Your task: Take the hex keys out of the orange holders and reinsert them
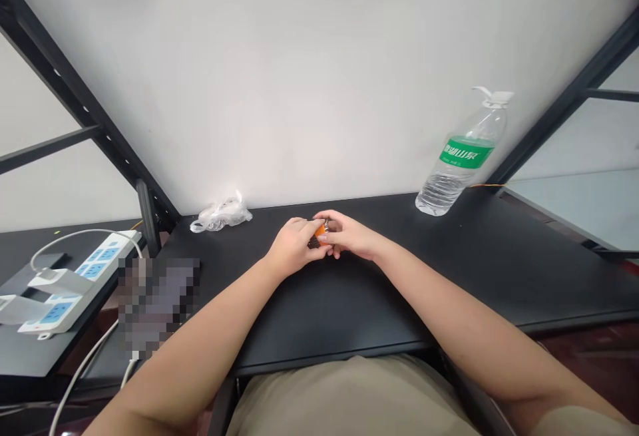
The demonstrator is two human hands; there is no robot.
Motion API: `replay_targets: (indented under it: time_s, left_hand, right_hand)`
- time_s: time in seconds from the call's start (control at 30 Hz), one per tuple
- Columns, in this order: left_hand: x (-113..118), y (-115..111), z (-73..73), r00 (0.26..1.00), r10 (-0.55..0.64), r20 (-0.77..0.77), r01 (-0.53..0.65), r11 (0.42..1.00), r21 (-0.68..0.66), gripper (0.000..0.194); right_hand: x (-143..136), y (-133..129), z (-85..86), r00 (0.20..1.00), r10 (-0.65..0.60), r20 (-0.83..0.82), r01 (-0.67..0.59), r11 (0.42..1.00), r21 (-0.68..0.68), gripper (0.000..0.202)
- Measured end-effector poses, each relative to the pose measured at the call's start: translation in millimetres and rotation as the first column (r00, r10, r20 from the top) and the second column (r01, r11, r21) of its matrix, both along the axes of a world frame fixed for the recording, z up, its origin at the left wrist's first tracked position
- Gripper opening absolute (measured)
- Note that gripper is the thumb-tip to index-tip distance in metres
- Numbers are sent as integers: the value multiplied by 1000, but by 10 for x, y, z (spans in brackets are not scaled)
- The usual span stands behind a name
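A small object [322,230] with a bright orange face and darker, ridged-looking parts is held above the middle of the desk, near its far half; most of its shape is hidden by fingers, so its material cannot be told. The desk [344,309] is surfaced in smooth, matte black and is backed by a plain pale wall [309,90]. A crumpled, translucent plastic bag [222,214] is set by the wall on the left, its film creased and looped. On the right, a large clear bottle [458,163] is seen, ribbed below a green printed label and topped with a white cap and handle. At the far left, a long white power strip [107,254] with blue socket panels is fitted with plugs and a pale cable. Both bare forearms are stretched forward and angled inward. The small object is gripped from the left by the left hand [295,244], its thumb and fingers bent around it, and from the right by the right hand [352,234], whose fingers are curled, the fingertips of both nearly meeting.
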State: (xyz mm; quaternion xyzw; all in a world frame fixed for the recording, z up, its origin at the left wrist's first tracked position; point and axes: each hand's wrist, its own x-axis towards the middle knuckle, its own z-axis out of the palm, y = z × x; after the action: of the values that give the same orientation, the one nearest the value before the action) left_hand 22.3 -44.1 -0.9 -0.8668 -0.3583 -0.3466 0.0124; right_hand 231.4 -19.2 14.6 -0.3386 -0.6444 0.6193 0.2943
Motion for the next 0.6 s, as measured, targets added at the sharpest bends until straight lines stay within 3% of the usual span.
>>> replay_targets:
  time_s: [0.1, 0.2, 0.27, 0.3, 0.4, 0.5, 0.6]
  left_hand:
    - [-1, -35, 55, 996, 84, -35, -87, 991, -101, 63]
    - [-88, -36, 75, 982, 180, -57, -188, 965, -182, 73]
    - [-187, 5, 56, 962, 253, -102, -270, 932, -242, 82]
    - [-239, 37, 40, 949, 280, -143, -310, 910, -277, 88]
    - [-364, 150, -4, 926, 285, -247, -364, 849, -383, 80]
    - [-408, 230, -20, 924, 289, -249, -374, 813, -446, 53]
    - [-377, 250, -17, 922, 324, -212, -387, 775, -500, 51]
  right_hand:
    - [5, 81, -107, 999, -24, -28, 24, 1000, -3, 48]
    - [125, 201, -159, 981, -175, 83, 158, 970, 186, 39]
    - [260, 292, -157, 930, -292, 222, 178, 888, 424, 27]
    - [332, 336, -151, 891, -339, 302, 130, 828, 546, 19]
    - [503, 442, -145, 760, -456, 463, -15, 700, 714, 14]
    - [578, 496, -178, 637, -493, 592, -96, 712, 696, 27]
    - [586, 488, -200, 536, -476, 697, -152, 758, 634, 34]
